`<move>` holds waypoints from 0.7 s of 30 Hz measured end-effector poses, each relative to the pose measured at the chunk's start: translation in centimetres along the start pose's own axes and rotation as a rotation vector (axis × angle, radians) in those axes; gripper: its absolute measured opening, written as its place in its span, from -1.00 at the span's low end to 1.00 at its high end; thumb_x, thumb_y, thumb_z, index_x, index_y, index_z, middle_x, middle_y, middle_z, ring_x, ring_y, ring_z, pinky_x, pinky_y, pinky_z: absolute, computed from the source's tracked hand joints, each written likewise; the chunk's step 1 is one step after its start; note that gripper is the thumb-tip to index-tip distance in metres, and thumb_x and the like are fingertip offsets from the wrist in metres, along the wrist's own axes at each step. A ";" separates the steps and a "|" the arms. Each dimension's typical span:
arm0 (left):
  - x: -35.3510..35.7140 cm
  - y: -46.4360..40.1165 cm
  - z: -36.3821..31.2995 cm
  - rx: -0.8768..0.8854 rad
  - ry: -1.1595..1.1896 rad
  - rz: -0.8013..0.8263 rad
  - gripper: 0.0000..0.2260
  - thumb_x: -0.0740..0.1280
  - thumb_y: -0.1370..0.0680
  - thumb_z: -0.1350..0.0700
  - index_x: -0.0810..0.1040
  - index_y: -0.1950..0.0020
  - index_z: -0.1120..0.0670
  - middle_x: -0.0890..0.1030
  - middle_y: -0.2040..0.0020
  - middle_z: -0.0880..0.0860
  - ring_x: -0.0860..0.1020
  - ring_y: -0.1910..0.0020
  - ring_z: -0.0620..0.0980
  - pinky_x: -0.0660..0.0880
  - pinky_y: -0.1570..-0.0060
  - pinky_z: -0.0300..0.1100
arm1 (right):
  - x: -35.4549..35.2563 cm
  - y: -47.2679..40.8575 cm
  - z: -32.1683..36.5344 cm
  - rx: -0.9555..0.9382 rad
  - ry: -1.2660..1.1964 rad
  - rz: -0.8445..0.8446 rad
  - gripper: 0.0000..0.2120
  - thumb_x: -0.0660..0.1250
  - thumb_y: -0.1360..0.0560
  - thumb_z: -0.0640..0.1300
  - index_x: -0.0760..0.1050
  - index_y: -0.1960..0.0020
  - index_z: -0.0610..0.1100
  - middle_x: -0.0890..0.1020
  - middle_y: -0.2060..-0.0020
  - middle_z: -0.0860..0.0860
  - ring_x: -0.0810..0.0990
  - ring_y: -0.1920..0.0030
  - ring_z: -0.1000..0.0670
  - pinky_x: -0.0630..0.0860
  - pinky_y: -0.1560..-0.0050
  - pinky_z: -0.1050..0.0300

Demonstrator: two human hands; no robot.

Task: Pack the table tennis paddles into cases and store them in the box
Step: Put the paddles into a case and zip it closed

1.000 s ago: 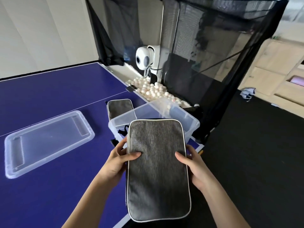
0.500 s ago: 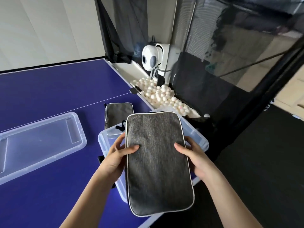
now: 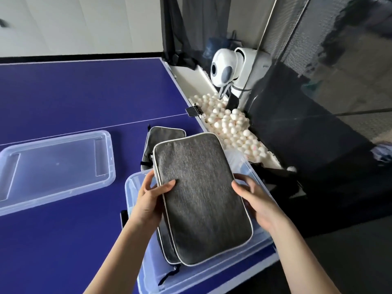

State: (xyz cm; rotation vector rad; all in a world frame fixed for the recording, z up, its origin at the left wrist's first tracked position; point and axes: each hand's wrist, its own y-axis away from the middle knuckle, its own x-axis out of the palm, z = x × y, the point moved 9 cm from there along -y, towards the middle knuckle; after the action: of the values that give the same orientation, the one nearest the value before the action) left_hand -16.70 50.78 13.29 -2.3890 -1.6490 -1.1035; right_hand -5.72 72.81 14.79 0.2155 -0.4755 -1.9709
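Both of my hands hold 1 grey paddle case (image 3: 201, 196) over the open clear plastic box (image 3: 214, 274). My left hand (image 3: 148, 200) grips the case's left edge, thumb lying across the grey fabric on top and fingers curled underneath. My right hand (image 3: 256, 200) grips the right edge the same way — thumb on top, fingers wrapped below. That case is rectangular with rounded corners and white piping, and it is tilted, its far end pointing up and away from me.

Under it, inside the box, I can see the edge of a second grey case (image 3: 167, 249) with the same white trim, mostly hidden by the 1 I hold. A third grey case (image 3: 163, 136) lies on the blue table (image 3: 74, 98) just beyond the box's far rim.

The box sits at the table's near right corner. Its clear lid (image 3: 55, 166) lies flat on the table to the left, well apart from the box.

Past the table's right edge, a tray holds a heap of white balls (image 3: 231, 128), and behind them stands a white ball machine (image 3: 233, 68) — backed by black netting (image 3: 318, 60).
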 end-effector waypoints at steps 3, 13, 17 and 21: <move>-0.7 0.1 0.0 0.078 0.088 -0.099 -0.50 0.42 -0.33 0.26 0.49 -0.25 0.01 0.64 -0.10 0.16 0.64 0.01 0.10 0.62 0.04 -0.02 | -1.0 0.2 -2.5 0.029 -0.176 -0.006 -0.51 0.46 -0.28 0.03 0.51 -0.20 0.05 0.65 -0.11 -0.04 0.62 -0.14 -0.04 0.55 -0.12 0.00; 0.8 2.9 1.4 0.288 0.154 -0.292 -0.65 0.45 -0.36 0.25 0.51 -0.06 -0.06 0.63 -0.07 0.07 0.60 0.00 0.03 0.52 0.00 -0.06 | 1.3 -0.4 -4.9 0.070 -0.575 0.035 -0.53 0.40 -0.39 -0.10 0.48 -0.30 -0.04 0.60 -0.21 -0.07 0.56 -0.24 -0.10 0.40 -0.31 -0.17; -0.2 4.9 0.9 0.243 0.040 -0.213 -0.70 0.41 -0.43 -0.13 0.56 -0.10 -0.07 0.69 -0.02 -0.05 0.67 0.05 -0.06 0.58 0.08 -0.10 | -0.6 -1.9 -4.1 0.158 -0.563 0.111 -0.48 0.39 -0.37 -0.02 0.49 -0.31 -0.10 0.62 -0.18 -0.13 0.59 -0.20 -0.16 0.48 -0.22 -0.15; -5.0 6.9 -0.7 0.175 0.019 -0.337 -0.54 0.17 -0.52 -0.34 0.51 -0.26 -0.08 0.68 -0.11 -0.06 0.65 -0.09 -0.03 0.61 0.08 -0.04 | -3.1 -4.0 -2.1 0.154 -0.459 0.194 -0.58 0.37 -0.37 -0.02 0.57 -0.22 -0.07 0.65 -0.12 -0.12 0.64 -0.11 -0.12 0.63 0.03 -0.07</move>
State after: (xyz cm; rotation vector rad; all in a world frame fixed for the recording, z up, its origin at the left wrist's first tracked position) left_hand -12.23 43.49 13.41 -2.0389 -2.0990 -0.9642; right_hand -6.94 76.58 11.03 -0.1879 -0.9111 -1.7898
